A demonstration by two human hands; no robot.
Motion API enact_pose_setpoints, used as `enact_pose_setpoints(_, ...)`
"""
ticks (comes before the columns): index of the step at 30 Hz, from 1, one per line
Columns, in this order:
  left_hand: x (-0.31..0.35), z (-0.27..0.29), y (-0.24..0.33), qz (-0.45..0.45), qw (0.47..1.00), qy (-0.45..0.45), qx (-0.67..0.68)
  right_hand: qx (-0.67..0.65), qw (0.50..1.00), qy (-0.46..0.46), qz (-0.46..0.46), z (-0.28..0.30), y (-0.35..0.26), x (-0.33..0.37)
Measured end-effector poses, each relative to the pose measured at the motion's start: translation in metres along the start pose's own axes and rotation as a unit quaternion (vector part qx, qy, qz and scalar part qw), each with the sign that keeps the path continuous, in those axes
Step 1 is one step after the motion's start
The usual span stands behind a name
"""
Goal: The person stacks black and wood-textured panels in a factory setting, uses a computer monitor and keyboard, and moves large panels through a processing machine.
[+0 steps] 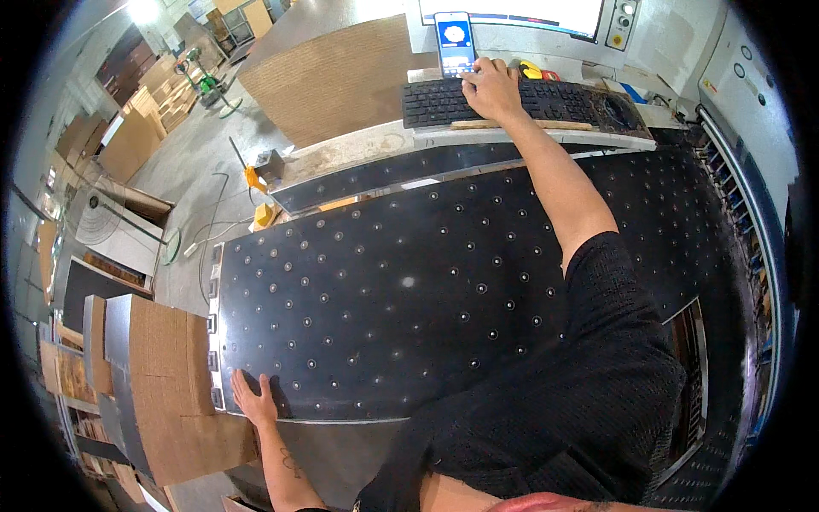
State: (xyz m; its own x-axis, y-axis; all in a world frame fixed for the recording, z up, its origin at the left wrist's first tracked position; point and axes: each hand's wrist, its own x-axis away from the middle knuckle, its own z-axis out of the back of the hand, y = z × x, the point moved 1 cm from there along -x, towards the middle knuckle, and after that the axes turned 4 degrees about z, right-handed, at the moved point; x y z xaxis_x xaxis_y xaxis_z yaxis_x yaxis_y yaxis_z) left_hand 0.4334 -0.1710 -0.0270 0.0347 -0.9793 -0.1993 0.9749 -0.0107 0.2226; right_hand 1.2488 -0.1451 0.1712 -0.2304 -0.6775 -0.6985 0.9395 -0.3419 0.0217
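Note:
My right hand [496, 89] reaches across to the far side, over a black keyboard [426, 104]. Its fingers are partly bent, the fingertips by the lower end of a phone [454, 44] that stands upright with its screen lit. Whether a fingertip touches the screen, I cannot tell. My left hand [254, 401] lies flat with fingers apart on the near left corner of a black table [384, 299] dotted with small round ball-like studs. Neither hand holds anything.
Behind the phone stands a monitor [529, 17]. A computer mouse [616, 109] and a yellow-and-red tool [536, 72] are near the keyboard. Stacked brown boards [183, 384] stand left of the table. A machine with a long rail [742, 196] borders the right. A large brown panel [333, 77] is at the back.

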Motion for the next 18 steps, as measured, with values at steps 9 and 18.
enact_pose_setpoints(9, -0.001, -0.003, -0.006, -0.002, 1.0, 0.003, -0.003, 0.057, 0.995, 0.033, -0.071, -0.007, 0.018, -0.036)
enact_pose_setpoints(18, 0.0, -0.001, -0.002, 0.005, 1.0, -0.002, 0.001, 0.092, 0.989, -0.01, -0.118, -0.012, 0.02, -0.073)
